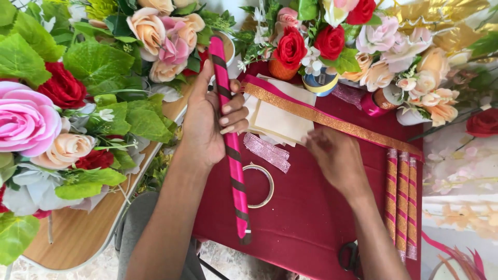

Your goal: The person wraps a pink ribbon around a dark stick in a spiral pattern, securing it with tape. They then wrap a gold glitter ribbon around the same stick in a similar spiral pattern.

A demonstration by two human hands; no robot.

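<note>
- Left hand (207,124): closed around a long stick (232,150) wrapped in pink ribbon, dark gaps spiralling between the turns. Fingers curl over the front, thumb behind. The grip sits in the upper third; the lower end points back toward the person, over the red cloth (301,228).
- Right hand (337,161): palm down on the cloth, blurred. Fingers appear loosely bent; I cannot tell whether it pinches anything. Its fingertips reach toward the cream paper squares (280,122).
- Judgement on the wrapping: the dark gaps suggest uneven overlap. Steady tension and a constant slant per turn would close them; rolling the stick in the gripping hand should work better than winding the ribbon around it.
- Between the hands, just below the left wrist: a tape roll (259,185), thin flat ring, lying on the cloth. Beside it a short strip of glittery pink ribbon (267,151), coarse sparkle.
- Right of the right hand: three finished sticks (401,199) side by side, gold glitter and pink in tight spirals.
- Beyond both hands: a gold glitter ribbon (332,120) running diagonally across the paper, edged with plain pink satin.
- Near the right forearm, at the cloth's edge: black scissor handles (348,256), partly hidden.
- Farthest out: artificial flowers (290,47), red, pink and peach, with broad green fabric leaves, on both sides.
</note>
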